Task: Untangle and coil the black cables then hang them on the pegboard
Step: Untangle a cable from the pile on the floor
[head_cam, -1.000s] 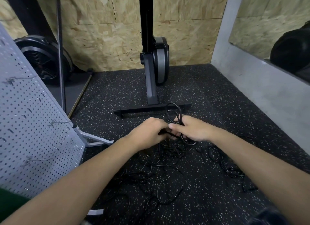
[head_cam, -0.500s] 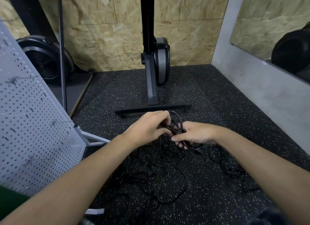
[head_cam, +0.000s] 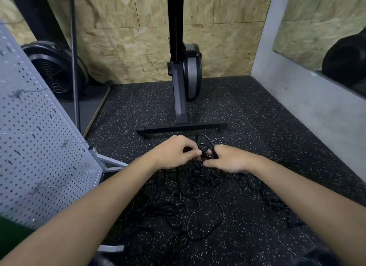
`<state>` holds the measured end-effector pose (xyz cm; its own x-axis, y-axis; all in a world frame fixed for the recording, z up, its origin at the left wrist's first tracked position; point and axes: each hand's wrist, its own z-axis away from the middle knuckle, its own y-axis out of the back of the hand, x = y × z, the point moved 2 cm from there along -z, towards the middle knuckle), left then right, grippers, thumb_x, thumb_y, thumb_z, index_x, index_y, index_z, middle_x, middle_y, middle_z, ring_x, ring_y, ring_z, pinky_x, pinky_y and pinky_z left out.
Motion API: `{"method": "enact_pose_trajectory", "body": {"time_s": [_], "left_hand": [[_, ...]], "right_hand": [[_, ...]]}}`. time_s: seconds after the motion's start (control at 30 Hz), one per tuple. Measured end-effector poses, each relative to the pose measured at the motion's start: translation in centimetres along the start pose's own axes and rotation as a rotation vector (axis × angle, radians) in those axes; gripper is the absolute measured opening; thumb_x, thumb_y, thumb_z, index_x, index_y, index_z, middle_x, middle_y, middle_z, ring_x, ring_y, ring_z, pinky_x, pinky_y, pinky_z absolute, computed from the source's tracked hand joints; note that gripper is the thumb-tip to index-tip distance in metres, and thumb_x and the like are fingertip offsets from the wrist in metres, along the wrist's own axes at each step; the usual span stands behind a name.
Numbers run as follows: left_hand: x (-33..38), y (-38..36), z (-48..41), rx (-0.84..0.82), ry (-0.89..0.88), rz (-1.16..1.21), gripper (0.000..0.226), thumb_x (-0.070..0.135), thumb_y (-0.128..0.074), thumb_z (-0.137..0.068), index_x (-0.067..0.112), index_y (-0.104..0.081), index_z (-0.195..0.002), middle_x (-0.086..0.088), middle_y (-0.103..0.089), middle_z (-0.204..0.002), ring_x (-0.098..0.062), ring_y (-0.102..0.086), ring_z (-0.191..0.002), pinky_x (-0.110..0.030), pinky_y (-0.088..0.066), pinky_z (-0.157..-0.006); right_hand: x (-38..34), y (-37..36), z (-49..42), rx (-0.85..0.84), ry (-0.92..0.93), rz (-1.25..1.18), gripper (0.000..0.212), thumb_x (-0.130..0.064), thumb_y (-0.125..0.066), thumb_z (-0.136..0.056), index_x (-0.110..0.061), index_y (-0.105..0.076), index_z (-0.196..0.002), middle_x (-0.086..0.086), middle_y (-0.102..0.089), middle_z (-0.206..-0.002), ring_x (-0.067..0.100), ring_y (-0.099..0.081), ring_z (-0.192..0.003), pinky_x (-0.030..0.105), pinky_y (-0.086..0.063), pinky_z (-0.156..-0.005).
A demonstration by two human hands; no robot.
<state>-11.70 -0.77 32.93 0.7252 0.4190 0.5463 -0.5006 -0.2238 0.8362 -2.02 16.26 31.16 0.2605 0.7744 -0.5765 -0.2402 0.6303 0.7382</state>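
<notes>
While the person bends over the speckled floor point(head_cam: 277, 127), both hands meet just above the heap of black cables point(head_cam: 198, 206). The heap lies spread on the rubber between and under the forearms, and a smaller clump lies out to the right. The left hand point(head_cam: 174, 152) has its fingers curled and pinches a strand between thumb and forefinger. The right hand point(head_cam: 229, 159) grips a few small loops point(head_cam: 205, 144), which stand up above its knuckles, just beside the left fingertips. The pegboard point(head_cam: 39, 146) leans at the left, near the heap. Thin wire hooks point(head_cam: 67, 143) stick out of it, and I see nothing hanging on them.

To my eye the cables are thin, light and quite limp. They will not keep a shape alone, so the loops must stay pinched where they cross or they will spring open. The jacket looks smooth and a little slippery. I think it is better to pull a strand slowly near the hand, because a hard pull from far away may tighten the knots. Where the plug ends are, I cannot tell.
</notes>
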Motion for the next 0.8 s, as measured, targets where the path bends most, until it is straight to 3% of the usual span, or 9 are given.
{"method": "enact_pose_trajectory", "body": {"time_s": [0.17, 0.27, 0.33, 0.43, 0.57, 0.67, 0.8], "left_hand": [[1.0, 0.0, 0.1, 0.003, -0.092, -0.106, 0.012, 0.023, -0.071, -0.099, 0.021, -0.081, -0.105, 0.009, -0.078, -0.104, -0.007, -0.068, -0.101, -0.025, -0.049, -0.094], [1.3, 0.1, 0.1, 0.062, -0.153, -0.13, 0.011, 0.018, -0.073, -0.097, 0.018, -0.081, -0.105, 0.008, -0.078, -0.105, -0.007, -0.067, -0.1, -0.024, -0.049, -0.095], [1.5, 0.5, 0.0, 0.11, -0.191, -0.132, 0.011, 0.015, -0.074, -0.096, 0.017, -0.081, -0.104, 0.009, -0.075, -0.102, -0.006, -0.065, -0.097, -0.025, -0.05, -0.093], [1.6, 0.7, -0.1, 0.186, -0.248, -0.16, 0.01, 0.013, -0.073, -0.096, 0.017, -0.08, -0.102, 0.01, -0.071, -0.098, -0.008, -0.062, -0.098, -0.028, -0.049, -0.095], [1.1, 0.6, -0.2, 0.327, -0.286, -0.162, 0.009, 0.011, -0.073, -0.095, 0.016, -0.079, -0.1, 0.007, -0.071, -0.095, -0.014, -0.059, -0.099, -0.035, -0.048, -0.094], [0.9, 0.1, -0.1, 0.41, -0.314, -0.131, 0.007, 0.011, -0.076, -0.093, 0.015, -0.079, -0.098, 0.006, -0.072, -0.094, -0.012, -0.058, -0.095, -0.034, -0.049, -0.09], [1.0, -0.7, 0.2, 0.437, -0.353, -0.104, 0.007, 0.016, -0.078, -0.092, 0.014, -0.076, -0.099, 0.006, -0.072, -0.095, -0.012, -0.06, -0.094, -0.032, -0.05, -0.088]], "right_hand": [[-0.1, -0.5, 0.4, -0.164, -0.091, 0.015, 0.019, -0.029, -0.065, -0.103, -0.014, -0.057, -0.111, -0.005, -0.072, -0.082, 0.008, -0.064, -0.068, 0.02, -0.044, -0.058], [-0.2, -0.2, 0.7, -0.174, -0.137, -0.038, 0.007, -0.017, -0.058, -0.105, -0.012, -0.057, -0.101, -0.005, -0.071, -0.078, -0.005, -0.061, -0.051, 0.013, -0.041, -0.044], [-0.5, -0.1, 0.9, -0.179, -0.13, -0.086, 0.01, -0.015, -0.057, -0.104, -0.011, -0.059, -0.096, 0.002, -0.073, -0.078, 0.002, -0.064, -0.057, 0.016, -0.047, -0.051], [-0.2, -0.2, 1.0, -0.216, -0.132, -0.255, 0.015, -0.019, -0.06, -0.103, -0.005, -0.061, -0.097, 0.013, -0.072, -0.085, 0.02, -0.068, -0.075, 0.039, -0.059, -0.078], [-1.1, 0.1, 1.5, -0.216, -0.081, -0.284, 0.048, -0.037, -0.068, -0.089, 0.009, -0.063, -0.104, 0.009, -0.066, -0.081, 0.025, -0.061, -0.073, 0.042, -0.049, -0.073], [-1.3, 0.2, 1.7, -0.261, -0.048, -0.285, 0.028, -0.029, -0.069, -0.101, -0.007, -0.062, -0.085, 0.001, -0.063, -0.072, 0.017, -0.059, -0.061, 0.032, -0.048, -0.063], [-1.4, -0.3, 2.0, -0.308, -0.033, -0.257, 0.034, -0.026, -0.064, -0.105, -0.007, -0.059, -0.077, 0.006, -0.061, -0.069, 0.017, -0.061, -0.059, 0.026, -0.055, -0.061]]}}
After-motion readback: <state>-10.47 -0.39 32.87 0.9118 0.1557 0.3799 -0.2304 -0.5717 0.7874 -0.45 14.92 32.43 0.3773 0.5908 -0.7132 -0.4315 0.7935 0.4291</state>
